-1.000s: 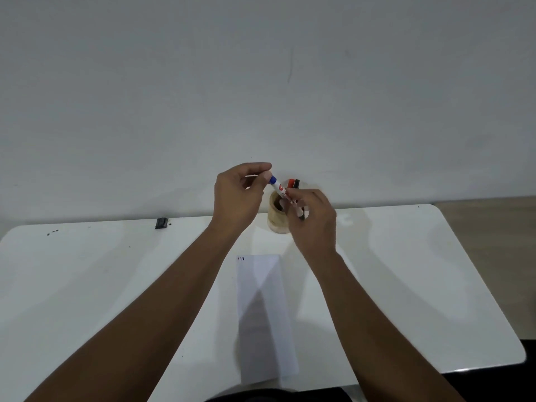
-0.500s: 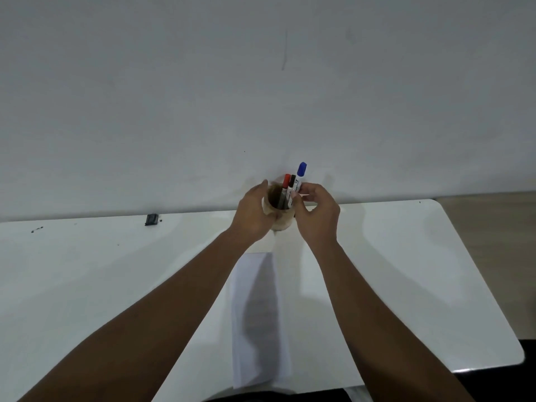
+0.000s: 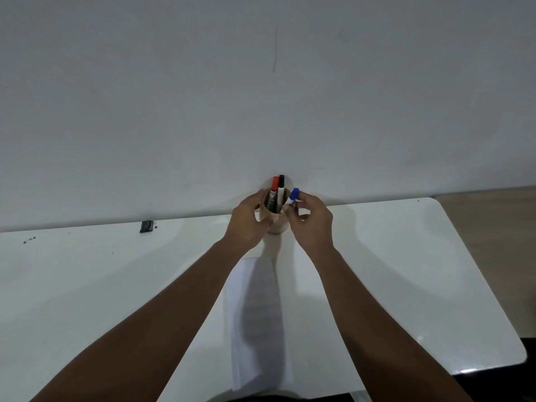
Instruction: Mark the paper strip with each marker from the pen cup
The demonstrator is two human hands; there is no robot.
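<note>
A tan pen cup (image 3: 278, 226) stands at the table's far edge by the wall. My left hand (image 3: 249, 220) wraps around its left side. A red-capped marker (image 3: 273, 190) and a black-capped marker (image 3: 281, 189) stand upright in it. My right hand (image 3: 311, 221) pinches a blue-capped marker (image 3: 292, 197), which leans right with its lower end inside the cup. The white paper strip (image 3: 256, 320) lies lengthwise on the table between my forearms, its far end partly hidden by my left wrist.
The white table (image 3: 406, 271) ends at a rounded right edge with wooden floor (image 3: 490, 242) beyond. A small black object (image 3: 146, 226) sits at the back left by the grey wall, with a few dark specks (image 3: 29, 240) further left.
Both hands held the blue marker above the cup a second ago. My left hand then took hold of the cup, and my right hand has lowered the capped marker into it.
</note>
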